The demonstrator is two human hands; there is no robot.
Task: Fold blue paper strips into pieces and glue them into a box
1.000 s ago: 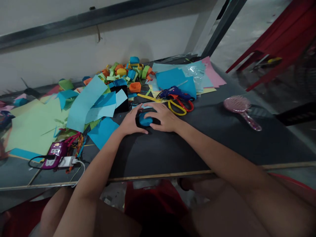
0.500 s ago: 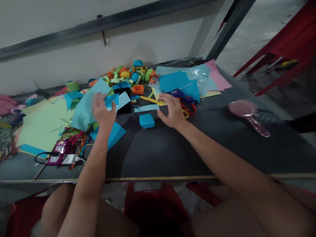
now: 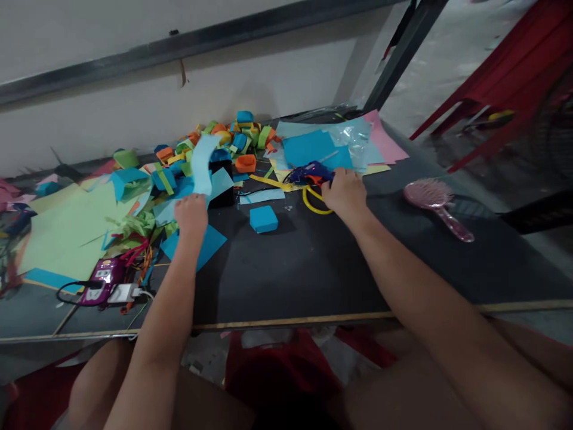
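My left hand [image 3: 192, 216] is closed on the lower end of a light blue paper strip [image 3: 202, 166], which stands up and curves above the hand. To the right, my right hand [image 3: 345, 192] has its fingers curled down on the scissors [image 3: 317, 207], whose yellow handle loop shows left of the fingers; the blades are hidden. A dark blue glue gun [image 3: 307, 172] lies just behind that loop. Between my hands, a small folded blue paper box [image 3: 264, 219] rests on the dark table. Beside my left forearm lies a flat blue sheet [image 3: 210, 246].
A heap of small coloured paper boxes [image 3: 233, 136] sits against the wall. Blue sheets [image 3: 308, 148] and pink paper [image 3: 380, 140] lie back right. A pink hairbrush [image 3: 436, 200] is at right, green sheets [image 3: 67, 227] and a purple device [image 3: 104, 278] at left.
My left hand has closed and now holds the light blue paper strip upright. My right hand has moved right and closed on the scissors, and the yellow loop has shifted left.
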